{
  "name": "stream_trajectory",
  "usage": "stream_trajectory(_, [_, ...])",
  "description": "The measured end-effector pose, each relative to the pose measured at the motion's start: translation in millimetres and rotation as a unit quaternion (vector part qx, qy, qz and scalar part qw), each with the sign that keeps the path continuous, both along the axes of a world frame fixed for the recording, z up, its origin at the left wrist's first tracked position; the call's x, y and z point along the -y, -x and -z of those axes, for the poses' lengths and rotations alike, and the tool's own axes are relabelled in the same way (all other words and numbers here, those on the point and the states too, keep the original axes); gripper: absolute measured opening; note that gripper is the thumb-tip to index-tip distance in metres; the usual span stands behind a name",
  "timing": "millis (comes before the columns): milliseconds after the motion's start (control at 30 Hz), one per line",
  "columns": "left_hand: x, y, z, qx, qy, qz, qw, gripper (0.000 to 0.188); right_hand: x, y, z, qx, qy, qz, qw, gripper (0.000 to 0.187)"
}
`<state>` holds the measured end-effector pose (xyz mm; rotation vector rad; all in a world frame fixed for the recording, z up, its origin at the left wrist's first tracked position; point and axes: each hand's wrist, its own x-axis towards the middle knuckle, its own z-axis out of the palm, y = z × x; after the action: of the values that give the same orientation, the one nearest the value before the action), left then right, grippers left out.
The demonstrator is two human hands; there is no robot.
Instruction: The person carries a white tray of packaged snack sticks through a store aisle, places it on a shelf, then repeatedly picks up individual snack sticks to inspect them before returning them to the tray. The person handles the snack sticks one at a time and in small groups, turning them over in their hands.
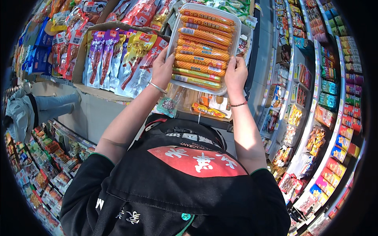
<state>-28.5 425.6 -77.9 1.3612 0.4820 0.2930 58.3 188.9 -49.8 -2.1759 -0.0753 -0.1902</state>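
Note:
Between my two hands I hold a clear plastic tray (236, 37) of wrapped sausages. Inside it lie several orange-wrapped sausages (204, 50) in a stack of rows, with yellow-green ones (197, 78) at the near end. My left hand (162, 67) grips the tray's left rim, thumb on top and the other fingers partly hidden. On the opposite side my right hand (236, 74) pinches the lower right rim. Just left of my left hand stand upright snack pouches (103, 59), purple, yellow and red, in a cardboard box (80, 59).
Below the tray, more packaged sausages (212, 108) sit on the display. Shelves of colourful packets (328, 94) run along the right. A person in light clothes (29, 112) stands at the left, above a shelf of small packets (45, 169). Red snack bags (73, 47) fill the upper left.

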Motion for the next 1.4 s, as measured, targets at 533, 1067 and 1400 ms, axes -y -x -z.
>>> stream_trajectory(533, [26.0, 131.9, -60.4, 0.009, -0.099, -0.030, 0.995, 0.034, -10.0, 80.8, -72.8, 0.125, 0.246, -0.315, 0.908, 0.024])
stream_trajectory(1067, [12.2, 94.3, -83.0, 0.020, -0.068, 0.133, 0.989, 0.027, -37.9, 4.9, -86.7, 0.034, 0.322, -0.379, 0.867, 0.053])
stream_trajectory(1400, [-0.9, 65.5, -91.7, -0.059, 0.097, 0.158, 0.981, 0.031, -33.5, 30.8, -78.1, -0.071, 0.093, -0.293, 0.949, 0.042])
